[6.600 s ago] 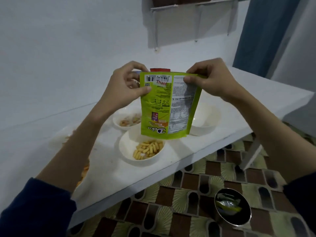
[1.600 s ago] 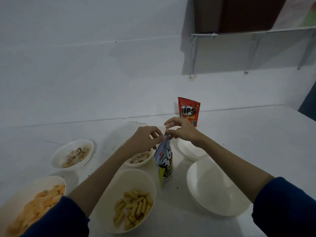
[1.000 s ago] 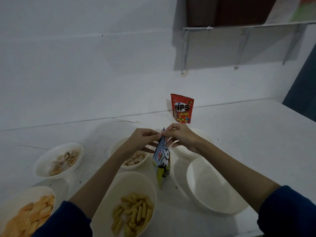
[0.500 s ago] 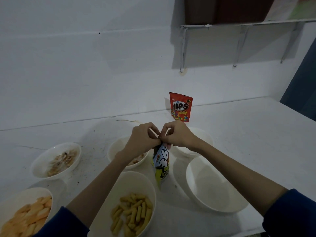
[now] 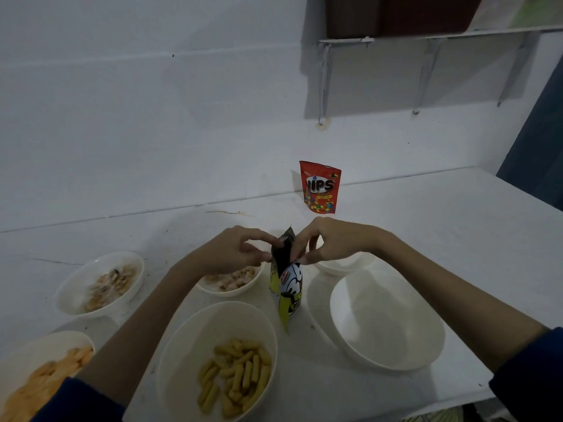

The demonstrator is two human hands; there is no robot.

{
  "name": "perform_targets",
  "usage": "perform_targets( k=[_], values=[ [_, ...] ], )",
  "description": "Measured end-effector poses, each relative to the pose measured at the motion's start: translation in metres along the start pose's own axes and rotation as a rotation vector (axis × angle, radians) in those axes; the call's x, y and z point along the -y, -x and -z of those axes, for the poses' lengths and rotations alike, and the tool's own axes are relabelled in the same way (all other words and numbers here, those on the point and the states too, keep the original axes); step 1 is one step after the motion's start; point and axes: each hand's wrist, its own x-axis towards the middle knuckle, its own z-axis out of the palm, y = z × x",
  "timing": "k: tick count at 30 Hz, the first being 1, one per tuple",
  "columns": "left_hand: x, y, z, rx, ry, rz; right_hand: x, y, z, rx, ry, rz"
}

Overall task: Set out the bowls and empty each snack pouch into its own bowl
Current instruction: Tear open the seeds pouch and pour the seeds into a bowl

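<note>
A small yellow pouch (image 5: 286, 287) hangs upright above the white table (image 5: 426, 239), held at its top by both hands. The left hand (image 5: 234, 254) pinches the left side of the pouch's top edge between thumb and fingertips, the other fingers curled. The right hand (image 5: 329, 242) pinches the right side of the same edge, its fingers bent down over it. The dark top strip of the pouch stands up between the two hands.

Just left of the pouch, partly under the left hand, sits a small bowl (image 5: 231, 281) with pale snack pieces. Below the pouch, toward the person, a larger bowl (image 5: 189, 345) holds yellow sticks (image 5: 236, 376). Right of the pouch sits a large empty bowl (image 5: 387, 324), and behind that one, under the right wrist, a smaller bowl (image 5: 344, 266) whose contents cannot be seen. Far left of the pouch is a bowl (image 5: 76, 293) with brownish snack pieces, and at the lower left edge another bowl (image 5: 39, 345) with orange pieces.

Behind the pouch, well apart from it, a red pouch (image 5: 320, 187) stands upright on the table against the white wall (image 5: 152, 117). Dark blue sleeves (image 5: 527, 376) cover both forearms near the bottom of the view.
</note>
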Motion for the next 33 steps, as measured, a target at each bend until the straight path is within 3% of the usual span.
perform_targets(
  k=[2, 7, 9, 15, 20, 24, 28, 31, 33],
  values=[
    [0.001, -0.001, -0.003, -0.02, 0.012, -0.025, 0.001, -0.002, -0.006, -0.073, 0.062, -0.004],
    [0.012, -0.004, 0.001, -0.377, -0.094, -0.083, -0.011, 0.002, -0.002, -0.29, 0.061, -0.041],
    [0.017, -0.002, -0.001, -0.437, -0.065, -0.08, -0.017, 0.007, 0.002, -0.355, 0.037, -0.053],
    [0.009, -0.009, -0.037, -0.542, -0.041, -0.166, -0.011, 0.012, -0.012, -0.213, -0.023, -0.042],
    [0.011, -0.012, -0.034, -0.444, 0.046, -0.146, -0.023, 0.01, -0.016, -0.431, -0.072, -0.112],
    [0.01, -0.013, -0.033, -0.39, 0.112, -0.131, -0.019, 0.011, -0.013, -0.433, -0.096, -0.08],
    [0.015, -0.009, -0.022, -0.044, 0.658, 0.049, -0.008, 0.026, -0.011, -0.352, -0.238, -0.071],
    [0.023, -0.011, -0.012, -0.044, 0.876, 0.079, -0.006, 0.034, -0.015, -0.39, -0.269, -0.115],
    [0.025, -0.016, -0.013, -0.066, 0.817, 0.082, -0.005, 0.031, -0.023, -0.461, -0.241, -0.143]
  ],
)
